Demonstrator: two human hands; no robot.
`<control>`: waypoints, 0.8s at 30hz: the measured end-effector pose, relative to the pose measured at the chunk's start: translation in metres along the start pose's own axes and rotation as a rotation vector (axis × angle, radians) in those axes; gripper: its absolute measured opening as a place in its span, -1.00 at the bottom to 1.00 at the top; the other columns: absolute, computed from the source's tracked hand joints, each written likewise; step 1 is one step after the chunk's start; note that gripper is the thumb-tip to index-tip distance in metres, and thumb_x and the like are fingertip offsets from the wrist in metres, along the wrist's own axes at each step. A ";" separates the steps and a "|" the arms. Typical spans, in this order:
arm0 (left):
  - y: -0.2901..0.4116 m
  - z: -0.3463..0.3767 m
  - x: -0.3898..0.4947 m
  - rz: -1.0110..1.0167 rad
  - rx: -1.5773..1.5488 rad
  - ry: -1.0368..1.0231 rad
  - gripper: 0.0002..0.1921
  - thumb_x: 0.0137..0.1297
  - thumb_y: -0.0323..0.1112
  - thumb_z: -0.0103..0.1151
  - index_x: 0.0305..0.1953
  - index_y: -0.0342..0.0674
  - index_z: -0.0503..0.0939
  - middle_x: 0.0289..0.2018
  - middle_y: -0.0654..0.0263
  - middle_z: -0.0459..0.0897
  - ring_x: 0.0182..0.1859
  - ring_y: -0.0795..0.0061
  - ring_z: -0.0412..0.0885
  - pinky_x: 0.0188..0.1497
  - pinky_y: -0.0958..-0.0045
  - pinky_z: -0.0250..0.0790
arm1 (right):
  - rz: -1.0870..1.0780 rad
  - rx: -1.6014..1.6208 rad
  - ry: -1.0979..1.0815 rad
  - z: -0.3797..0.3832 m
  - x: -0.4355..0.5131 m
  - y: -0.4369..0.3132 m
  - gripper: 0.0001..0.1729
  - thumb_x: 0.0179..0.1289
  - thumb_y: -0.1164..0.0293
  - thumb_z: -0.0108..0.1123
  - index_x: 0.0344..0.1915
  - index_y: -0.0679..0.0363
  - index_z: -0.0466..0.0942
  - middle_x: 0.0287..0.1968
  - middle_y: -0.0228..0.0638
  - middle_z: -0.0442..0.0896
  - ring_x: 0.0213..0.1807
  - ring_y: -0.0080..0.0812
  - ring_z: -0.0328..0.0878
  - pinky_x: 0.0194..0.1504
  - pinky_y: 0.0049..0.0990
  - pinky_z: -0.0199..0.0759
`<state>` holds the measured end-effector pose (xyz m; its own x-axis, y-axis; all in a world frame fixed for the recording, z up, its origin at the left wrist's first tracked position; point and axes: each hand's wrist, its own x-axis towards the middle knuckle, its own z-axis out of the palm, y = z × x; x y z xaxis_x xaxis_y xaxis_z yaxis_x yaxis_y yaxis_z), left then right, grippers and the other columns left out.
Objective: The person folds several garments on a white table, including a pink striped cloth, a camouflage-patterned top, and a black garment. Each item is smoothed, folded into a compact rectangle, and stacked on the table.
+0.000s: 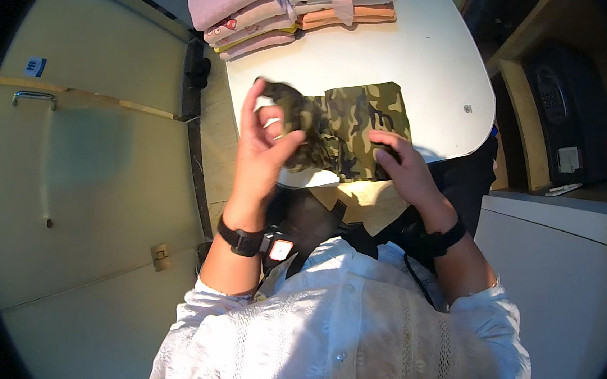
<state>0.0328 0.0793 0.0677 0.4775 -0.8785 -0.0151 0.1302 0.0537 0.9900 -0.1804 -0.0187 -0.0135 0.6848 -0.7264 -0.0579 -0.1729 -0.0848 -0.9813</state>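
A camouflage-print garment (363,124) in green, brown and black lies partly folded near the front edge of a white table (443,82). My left hand (268,127) grips its left end, which is lifted and blurred, with the thumb in front and the fingers behind. The right portion lies flat in a squarish fold. My right hand (400,163) rests on that portion's lower right, fingers spread on the cloth and not clearly pinching it. Which kind of garment it is, I cannot tell.
Folded pink clothes (238,5) are stacked at the table's back left, beside a stack of white and orange ones (347,4). A frosted door with a metal handle (35,97) stands to the left. On the right are a white cabinet (553,244) and a wooden shelf holding a dark case (565,109).
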 end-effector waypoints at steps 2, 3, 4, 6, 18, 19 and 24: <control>0.001 0.030 0.007 -0.006 0.003 -0.204 -0.09 0.07 -0.70 0.19 0.40 -0.05 -0.04 -0.18 0.40 0.35 -0.23 0.73 0.42 -0.20 0.70 0.38 | 0.060 0.328 0.111 -0.008 -0.006 0.001 -0.69 0.43 0.39 -0.10 0.08 0.24 0.42 -0.01 -0.30 0.56 0.01 -0.44 0.50 0.12 -0.47 0.31; -0.001 0.046 0.007 -0.013 0.052 -0.302 -0.13 0.12 -0.64 0.19 0.41 -0.05 -0.02 -0.10 0.35 0.40 -0.25 0.68 0.47 -0.16 0.63 0.40 | 0.154 0.461 0.170 -0.014 -0.008 0.002 -0.70 0.43 0.40 -0.11 0.07 0.25 0.42 -0.03 -0.29 0.56 -0.01 -0.45 0.50 0.10 -0.47 0.32; -0.004 0.058 0.006 -0.040 -0.014 -0.447 -0.16 0.18 -0.58 0.17 0.41 -0.08 -0.06 -0.03 0.28 0.40 -0.20 0.63 0.48 -0.09 0.59 0.39 | 0.222 0.597 0.220 -0.022 -0.012 0.003 -0.72 0.42 0.41 -0.11 0.05 0.25 0.41 -0.06 -0.28 0.56 -0.03 -0.46 0.50 0.09 -0.47 0.33; -0.009 0.072 0.004 -0.059 0.041 -0.544 -0.28 0.24 -0.51 0.14 0.39 -0.14 0.04 0.01 0.24 0.41 -0.11 0.60 0.46 0.00 0.53 0.36 | 0.244 0.704 0.292 -0.035 -0.018 0.009 -0.79 0.38 0.47 -0.13 -0.04 0.24 0.40 -0.15 -0.28 0.56 -0.13 -0.50 0.50 0.00 -0.49 0.37; -0.054 0.026 -0.015 0.330 1.028 -0.569 -0.48 0.15 -0.30 0.22 0.17 -0.21 0.41 0.23 0.15 0.37 0.35 0.09 0.21 0.41 0.08 -0.07 | 0.257 0.011 0.319 -0.035 -0.027 0.019 -0.67 0.29 0.34 0.16 -0.06 0.33 0.42 -0.32 -0.25 0.57 -0.33 -0.48 0.53 -0.27 -0.51 0.44; -0.057 0.026 -0.016 0.332 1.027 -0.600 -0.46 0.15 -0.28 0.22 0.19 -0.20 0.40 0.26 0.15 0.34 0.38 0.10 0.16 0.43 0.07 -0.13 | 0.228 -0.101 0.303 -0.033 -0.027 0.016 -0.62 0.26 0.32 0.20 -0.05 0.36 0.43 -0.33 -0.21 0.57 -0.33 -0.44 0.55 -0.30 -0.48 0.46; -0.072 0.036 -0.020 0.481 1.249 -0.616 -0.46 0.23 -0.29 0.09 0.24 -0.28 0.32 0.34 0.18 0.22 0.39 0.14 0.11 0.42 0.16 -0.07 | 0.309 -0.500 0.258 -0.025 -0.027 0.001 -0.51 0.17 0.12 0.26 -0.05 0.25 0.46 -0.32 -0.24 0.57 -0.32 -0.23 0.57 -0.25 -0.36 0.44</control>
<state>-0.0174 0.0765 0.0021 -0.2221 -0.9712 0.0865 -0.9007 0.2383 0.3632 -0.2168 -0.0160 -0.0083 0.3690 -0.9037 -0.2172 -0.6867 -0.1076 -0.7189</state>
